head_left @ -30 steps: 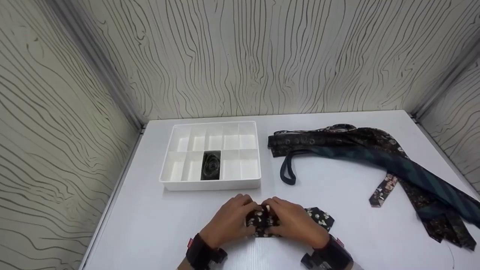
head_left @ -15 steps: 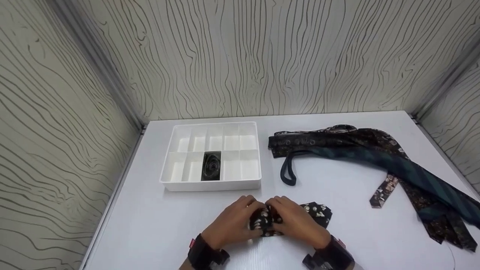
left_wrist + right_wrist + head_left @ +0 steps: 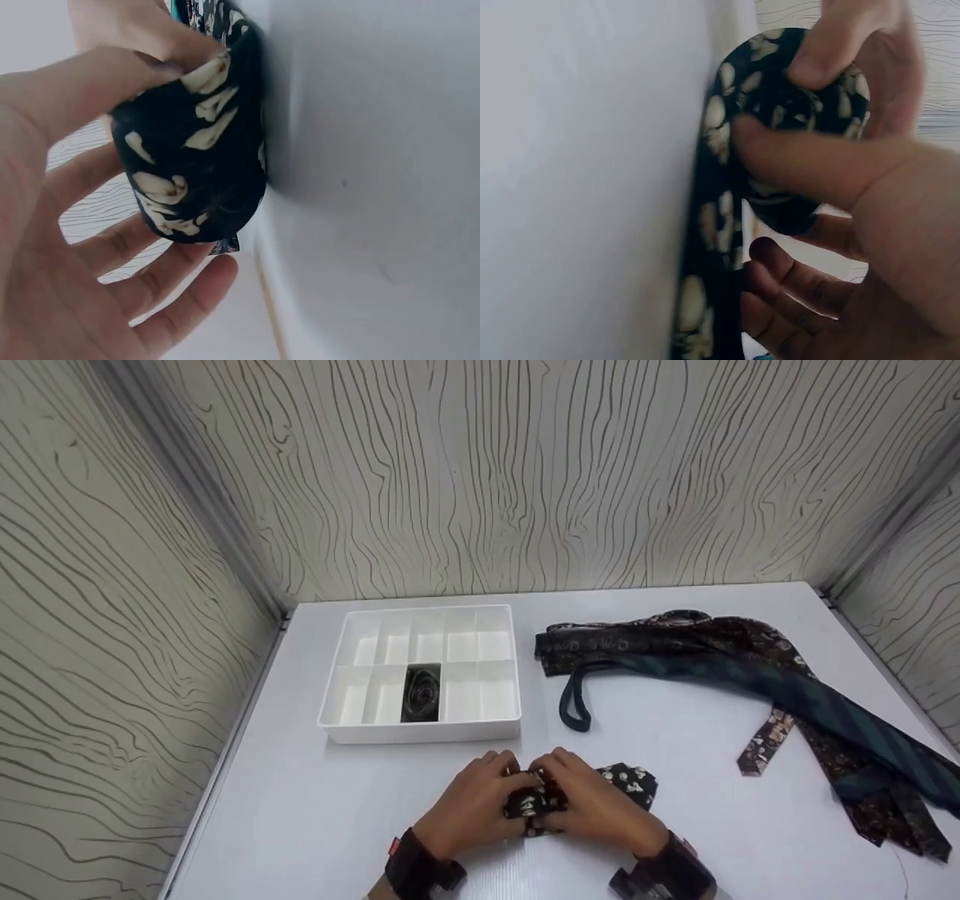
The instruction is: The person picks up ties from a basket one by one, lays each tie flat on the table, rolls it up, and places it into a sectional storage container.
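A black necktie with cream flowers [image 3: 631,781] lies at the front of the table, partly wound into a thick roll. My left hand [image 3: 480,806] holds the roll from its left side. In the left wrist view, the thumb lies over the curved outer face of the rolled part [image 3: 187,157]. On the other side, my right hand [image 3: 596,806] grips the roll, its thumb pressed on the spiral end [image 3: 761,52] in the right wrist view. From under the right hand the flat, wide end of the tie reaches out to the right.
Behind the hands stands a white divided tray [image 3: 420,733]. One front compartment holds a dark coiled tie [image 3: 421,694]. To the right lie several loose ties: a green and navy striped tie [image 3: 750,671] across dark patterned ties [image 3: 615,642], with a floral tip [image 3: 765,742] sticking out.
The roll has turned to the right, and the tie's flat end has drawn in a little leftward. My left hand has shifted slightly right. The tray and loose ties stay put.
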A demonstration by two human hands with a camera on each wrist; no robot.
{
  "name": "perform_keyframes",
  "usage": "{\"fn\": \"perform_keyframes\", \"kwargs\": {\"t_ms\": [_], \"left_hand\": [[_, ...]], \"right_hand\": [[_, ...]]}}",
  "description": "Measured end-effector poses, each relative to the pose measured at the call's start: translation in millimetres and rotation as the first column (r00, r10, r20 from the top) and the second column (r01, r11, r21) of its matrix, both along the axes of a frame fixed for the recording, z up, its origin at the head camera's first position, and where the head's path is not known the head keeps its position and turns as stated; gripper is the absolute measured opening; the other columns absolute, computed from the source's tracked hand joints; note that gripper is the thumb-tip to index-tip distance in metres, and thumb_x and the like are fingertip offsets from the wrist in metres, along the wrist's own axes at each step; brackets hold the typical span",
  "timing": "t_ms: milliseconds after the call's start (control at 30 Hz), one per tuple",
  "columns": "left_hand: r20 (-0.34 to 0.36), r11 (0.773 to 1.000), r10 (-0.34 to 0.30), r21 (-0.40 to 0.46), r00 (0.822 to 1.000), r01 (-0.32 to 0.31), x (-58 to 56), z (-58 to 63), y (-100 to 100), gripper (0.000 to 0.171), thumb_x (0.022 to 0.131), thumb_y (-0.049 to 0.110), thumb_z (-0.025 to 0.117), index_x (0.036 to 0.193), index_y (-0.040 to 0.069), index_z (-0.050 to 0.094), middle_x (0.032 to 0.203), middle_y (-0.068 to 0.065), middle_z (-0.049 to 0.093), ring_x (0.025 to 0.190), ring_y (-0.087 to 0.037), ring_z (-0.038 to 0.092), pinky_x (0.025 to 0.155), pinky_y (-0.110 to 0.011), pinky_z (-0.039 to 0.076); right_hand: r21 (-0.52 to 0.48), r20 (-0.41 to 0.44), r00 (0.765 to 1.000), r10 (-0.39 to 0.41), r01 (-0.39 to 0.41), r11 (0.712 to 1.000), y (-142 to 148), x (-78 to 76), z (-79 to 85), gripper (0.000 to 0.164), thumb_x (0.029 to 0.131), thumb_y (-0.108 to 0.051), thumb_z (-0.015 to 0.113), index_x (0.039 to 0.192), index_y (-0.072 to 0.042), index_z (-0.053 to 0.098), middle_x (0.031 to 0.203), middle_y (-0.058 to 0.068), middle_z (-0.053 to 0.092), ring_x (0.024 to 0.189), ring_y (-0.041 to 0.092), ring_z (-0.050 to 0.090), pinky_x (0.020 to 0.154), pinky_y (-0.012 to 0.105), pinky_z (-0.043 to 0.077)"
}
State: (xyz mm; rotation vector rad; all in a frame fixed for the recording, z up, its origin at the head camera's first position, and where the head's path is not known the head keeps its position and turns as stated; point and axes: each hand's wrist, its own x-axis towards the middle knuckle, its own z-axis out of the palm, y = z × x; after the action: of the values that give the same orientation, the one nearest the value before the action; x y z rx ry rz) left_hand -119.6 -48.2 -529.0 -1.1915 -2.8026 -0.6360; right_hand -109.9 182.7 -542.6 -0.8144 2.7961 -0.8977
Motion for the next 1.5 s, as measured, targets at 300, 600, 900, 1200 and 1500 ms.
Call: {"fn": "perform_keyframes", "kwargs": {"t_ms": [300, 600, 900, 1200, 1500], "left_hand": [[0.022, 0.998, -0.008, 0.058, 1.0, 0.007, 1.2, -0.8, 4, 0.052, 0.084, 0.038, 0.088, 0.131, 0.028, 0.07, 0.115, 0.006, 0.063, 0.1, -0.007, 0.056, 0.086, -0.02, 0.05], [-0.033, 1.0, -0.017, 0.025, 0.999, 0.018, -4.5, 2.1, 17, 0.035, 0.081, 0.034, 0.087, 0.115, 0.028, 0.081, 0.105, 0.008, 0.067, 0.092, -0.006, 0.053, 0.08, -0.019, 0.045], [-0.078, 0.994, 0.056, -0.091, 0.995, -0.063, 3.5, 2.9, 23, 0.066, 0.084, 0.049, 0.085, 0.139, 0.022, 0.062, 0.117, 0.002, 0.065, 0.104, -0.013, 0.059, 0.09, -0.031, 0.053], [-0.112, 0.995, 0.069, -0.067, 0.991, -0.077, 5.1, 6.4, 21, 0.051, 0.078, 0.038, 0.092, 0.123, 0.027, 0.073, 0.109, 0.002, 0.065, 0.097, -0.013, 0.059, 0.085, -0.03, 0.052], [-0.036, 0.996, 0.061, -0.065, 0.997, -0.064, 1.1, 6.4, 27, 0.048, 0.079, 0.038, 0.091, 0.123, 0.028, 0.075, 0.112, 0.003, 0.064, 0.098, -0.012, 0.056, 0.085, -0.028, 0.054]], "right_hand": [[0.009, -0.015, 1.0, -0.018, 0.018, 1.0, 2, 1.1, 0.7, 0.065, 0.081, -0.019, 0.089, 0.139, -0.016, 0.059, 0.125, 0.0, 0.061, 0.117, 0.021, 0.06, 0.102, 0.051, 0.057], [-0.004, -0.028, 0.999, -0.018, 0.018, 1.0, 7, 2.0, 0.4, 0.064, 0.079, -0.019, 0.089, 0.137, -0.018, 0.062, 0.124, -0.004, 0.061, 0.117, 0.018, 0.059, 0.104, 0.049, 0.056], [0.044, -0.077, 0.993, -0.085, 0.088, 0.995, 5, -0.1, 0.4, 0.063, 0.075, -0.008, 0.091, 0.132, -0.009, 0.065, 0.126, 0.003, 0.062, 0.118, 0.025, 0.058, 0.104, 0.049, 0.056], [0.129, -0.049, 0.992, -0.116, 0.122, 0.984, 15, 3.4, 7.3, 0.076, 0.075, -0.033, 0.096, 0.139, -0.01, 0.062, 0.107, -0.002, 0.06, 0.097, 0.014, 0.058, 0.081, 0.039, 0.057], [0.074, -0.024, 0.996, -0.084, 0.086, 0.994, 30, -1.7, 7.4, 0.071, 0.076, -0.015, 0.092, 0.139, -0.007, 0.061, 0.12, 0.004, 0.06, 0.113, 0.024, 0.058, 0.096, 0.049, 0.057]]}}
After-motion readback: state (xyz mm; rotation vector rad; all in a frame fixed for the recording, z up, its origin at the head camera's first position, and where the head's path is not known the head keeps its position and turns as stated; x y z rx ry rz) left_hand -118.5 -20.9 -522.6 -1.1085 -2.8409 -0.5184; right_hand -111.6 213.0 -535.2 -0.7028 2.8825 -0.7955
